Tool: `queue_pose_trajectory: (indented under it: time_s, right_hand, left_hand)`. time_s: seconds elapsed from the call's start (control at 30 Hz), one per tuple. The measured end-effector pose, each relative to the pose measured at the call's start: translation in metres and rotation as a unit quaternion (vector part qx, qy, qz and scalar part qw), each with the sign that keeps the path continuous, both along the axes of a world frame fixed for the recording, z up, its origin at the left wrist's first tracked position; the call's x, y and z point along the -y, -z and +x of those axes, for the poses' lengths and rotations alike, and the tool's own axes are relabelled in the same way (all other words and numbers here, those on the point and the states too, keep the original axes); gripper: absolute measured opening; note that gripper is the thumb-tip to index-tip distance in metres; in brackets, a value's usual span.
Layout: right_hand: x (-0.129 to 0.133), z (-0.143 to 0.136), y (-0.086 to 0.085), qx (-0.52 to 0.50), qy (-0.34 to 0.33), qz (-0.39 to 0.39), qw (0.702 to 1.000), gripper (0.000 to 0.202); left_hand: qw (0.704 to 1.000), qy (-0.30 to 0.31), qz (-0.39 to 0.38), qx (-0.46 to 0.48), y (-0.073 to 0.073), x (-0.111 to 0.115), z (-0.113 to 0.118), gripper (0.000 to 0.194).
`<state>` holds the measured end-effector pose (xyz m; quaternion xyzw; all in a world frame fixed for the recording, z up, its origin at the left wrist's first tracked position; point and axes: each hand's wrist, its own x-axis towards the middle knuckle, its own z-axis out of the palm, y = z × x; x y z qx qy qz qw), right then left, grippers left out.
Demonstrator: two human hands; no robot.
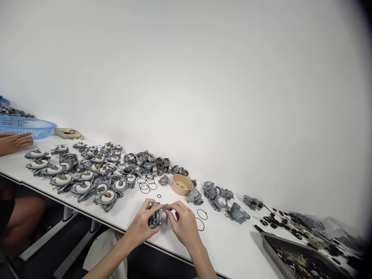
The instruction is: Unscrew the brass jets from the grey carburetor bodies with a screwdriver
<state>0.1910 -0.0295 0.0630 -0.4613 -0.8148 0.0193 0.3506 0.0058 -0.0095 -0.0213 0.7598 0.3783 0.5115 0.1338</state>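
Near the table's front edge, my left hand [143, 224] is closed round a grey metal carburetor [158, 218]. My right hand [183, 224] has its thumb and fingers pressed together at the right side of the same carburetor; a small dark red thing shows beside the fingers, too small to name. Black rubber rings [147, 183] lie on the table behind my hands, and larger thin rings [202, 214] lie just right of my right hand. A round tan tub [182, 185] with small parts inside stands beyond.
Several carburetors with white floats [83, 187] cover the left side. Metal bowls [146, 157] are piled near the wall. More carburetors [236, 212] and a grey tray [267, 239] of small parts sit right. A person's hand [17, 142] is beside a blue basket [43, 124].
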Motion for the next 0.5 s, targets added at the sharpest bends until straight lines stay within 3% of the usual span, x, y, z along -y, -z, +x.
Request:
queue_pose_trajectory:
  time_s: [0.33, 0.5]
  right_hand:
    - [0.002, -0.005, -0.005, 0.029, 0.006, -0.004, 1.0, 0.016]
    - [0.002, -0.01, -0.001, -0.006, -0.004, -0.007, 1.0, 0.022]
  left_hand:
    - [1.0, 0.005, 0.025, -0.005, 0.002, 0.0, 0.0, 0.063]
    - [0.999, -0.001, 0.041, 0.0, 0.006, -0.003, 0.0, 0.062]
